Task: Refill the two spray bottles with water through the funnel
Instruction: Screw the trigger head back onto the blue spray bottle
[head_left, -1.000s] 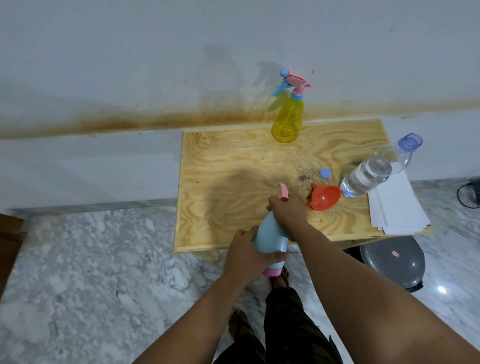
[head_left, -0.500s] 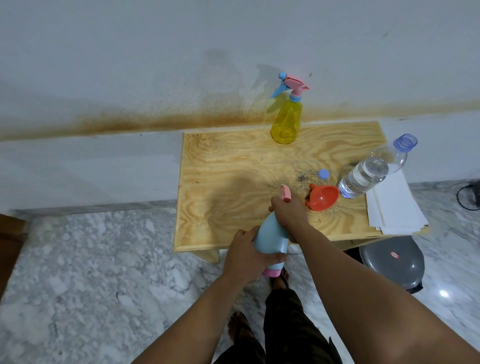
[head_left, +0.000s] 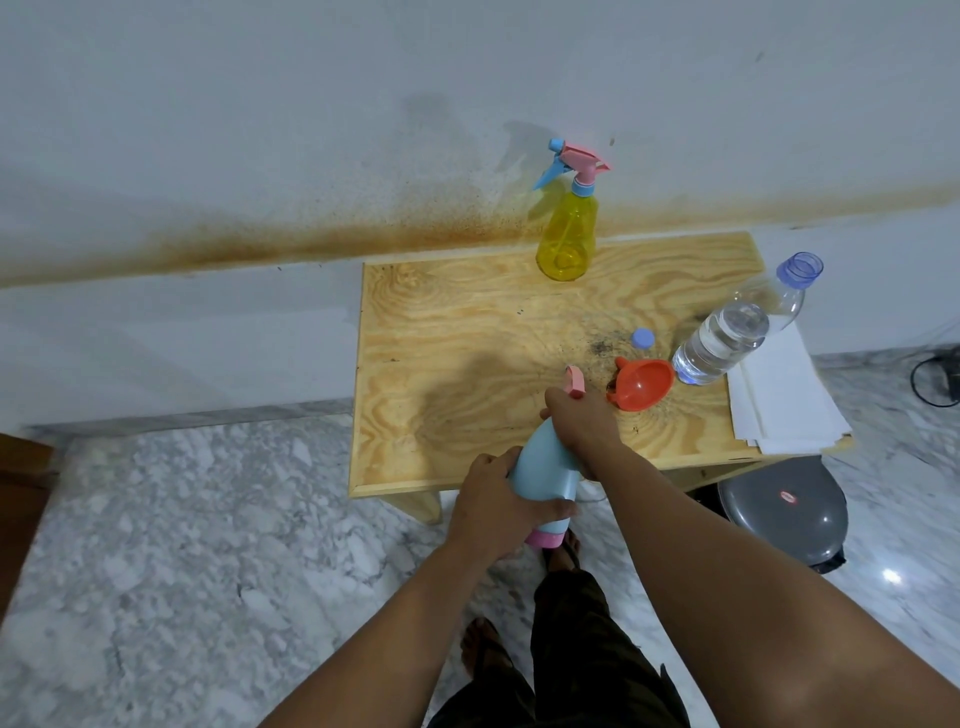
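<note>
Very little has changed in the last second: both hands still hold the light blue plastic spray bottle with the pink base (head_left: 540, 470) in the same place, just in front of the near edge of the pale wooden surface (head_left: 467, 332) and tipped so its top leans toward the wall. The left hand (head_left: 496, 512) is wrapped tight around the fat lower part of the bottle. The right hand (head_left: 582, 426) is closed over the neck, and the pink trigger (head_left: 574, 380) pokes out above it. It looks like the right hand is twisting the spray top off, but the hand hides the neck, so I cannot tell how loose the top is. That means the job is still at the start, because no bottle is open for water yet. The orange plastic funnel (head_left: 644, 384) lies on its side on the surface, just beside the right hand. The clear plastic water bottle (head_left: 727, 335) stands near it with its cap off, and the small blue cap (head_left: 643, 339) sits next to it. The yellow see-through spray bottle with the pink and blue top (head_left: 567, 234) waits at the back by the wall, with its top on.
</note>
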